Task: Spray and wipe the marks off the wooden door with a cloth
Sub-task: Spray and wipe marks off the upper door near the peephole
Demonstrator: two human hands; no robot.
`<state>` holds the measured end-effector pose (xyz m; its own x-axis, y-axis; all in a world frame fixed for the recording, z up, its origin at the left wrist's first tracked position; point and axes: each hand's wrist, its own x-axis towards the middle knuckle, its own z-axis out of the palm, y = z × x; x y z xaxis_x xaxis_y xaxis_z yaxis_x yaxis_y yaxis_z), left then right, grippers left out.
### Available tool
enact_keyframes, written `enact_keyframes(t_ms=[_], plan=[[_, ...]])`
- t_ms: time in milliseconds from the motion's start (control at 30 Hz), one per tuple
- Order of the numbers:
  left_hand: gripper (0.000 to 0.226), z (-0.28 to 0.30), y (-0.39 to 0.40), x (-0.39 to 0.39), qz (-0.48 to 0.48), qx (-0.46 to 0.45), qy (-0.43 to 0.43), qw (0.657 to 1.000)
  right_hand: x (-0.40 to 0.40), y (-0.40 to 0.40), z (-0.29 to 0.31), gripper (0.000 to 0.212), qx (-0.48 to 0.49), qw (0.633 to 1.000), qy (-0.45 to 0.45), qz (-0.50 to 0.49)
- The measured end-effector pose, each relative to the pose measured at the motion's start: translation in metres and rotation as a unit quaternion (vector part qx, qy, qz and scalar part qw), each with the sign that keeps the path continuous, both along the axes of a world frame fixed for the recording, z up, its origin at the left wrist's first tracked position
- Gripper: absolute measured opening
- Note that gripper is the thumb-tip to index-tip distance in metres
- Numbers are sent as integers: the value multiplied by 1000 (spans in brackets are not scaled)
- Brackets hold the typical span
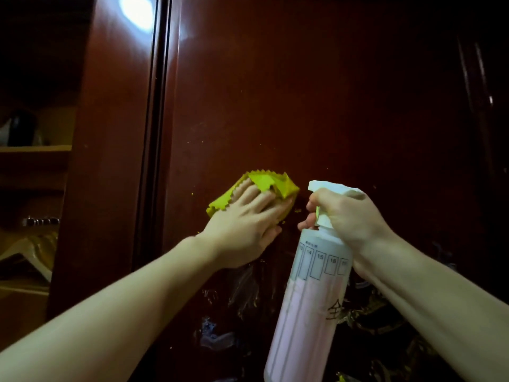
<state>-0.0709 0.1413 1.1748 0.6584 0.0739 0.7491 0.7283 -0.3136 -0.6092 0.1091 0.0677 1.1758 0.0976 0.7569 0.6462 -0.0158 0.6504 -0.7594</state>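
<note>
Wooden door (316,92), dark red-brown, glossy, fills most of view straight ahead; faint pale specks and smears on it above and around the cloth. Yellow cloth (271,186) w/ zigzag edge sits mid-frame, flat on door, folded over the fingertips. Left hand (245,224) on top of cloth, palm to door, fingers straight and slightly spread, pressing cloth onto wood; not curled round it. Left forearm comes in from lower left, extended diagonally up. Right hand (349,216) just right of cloth, not touching it, wrapped round neck of spray bottle (311,307), fingers curled at front by the trigger; whether trigger is squeezed, can't tell. Bottle upright w/ slight tilt, white nozzle pointing left toward cloth, translucent body w/ pinkish liquid, numbered boxes printed near top, handwritten black character lower down. Bottle hides lower-centre part of door. Right forearm enters from lower right. Lower door shows shiny reflections, unclear what. Bright light glare (137,9) top left on adjoining panel. Far left: open cupboard w/ shelf (35,148), dark items on it, too dim to ID; white hanger (27,257) below.
</note>
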Motion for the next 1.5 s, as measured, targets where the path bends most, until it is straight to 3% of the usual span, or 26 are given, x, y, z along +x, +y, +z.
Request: enact_keyframes(t_ms=[133, 267, 367, 467, 600, 733, 900, 1033, 1100, 1200, 1333, 1500], plan=[[47, 11, 2, -4, -10, -2, -9, 1000, 2, -4, -1, 7, -3, 998, 10, 55], [42, 37, 0, 4, -49, -18, -140, 989, 0, -7, -6, 9, 0, 998, -44, 39], [36, 45, -8, 0, -76, -8, -179, 981, -7, -6, -16, 15, -12, 998, -61, 19], [31, 45, -18, -24, -117, -3, -229, 966, -15, -3, -25, 10, -30, 996, -47, 75], [31, 28, -33, -70, -121, 14, -305, 944, -35, -3, -35, 4, -12, 992, -98, 72], [22, 6, -31, -105, -76, -19, -370, 926, -55, -4, -39, 26, 5, 990, -142, 12], [12, -23, -17, -90, -6, -35, -309, 950, -70, -3, -39, 17, 21, 989, -144, 5], [22, -49, -16, -81, 14, 8, -160, 987, -74, 1, -46, 15, 18, 987, -158, 21], [25, -51, -18, -82, 16, 18, -128, 991, -73, 3, -52, 18, 12, 985, -175, 4], [16, -28, -18, -75, 7, 40, -175, 984, -68, 7, -62, 34, 14, 981, -189, -26], [12, 6, -12, -54, -6, 49, -283, 958, -59, 7, -72, 10, 2, 987, -158, 15], [10, -31, -8, -46, -16, 60, -203, 977, -44, 8, -78, 25, 6, 987, -155, -35]])
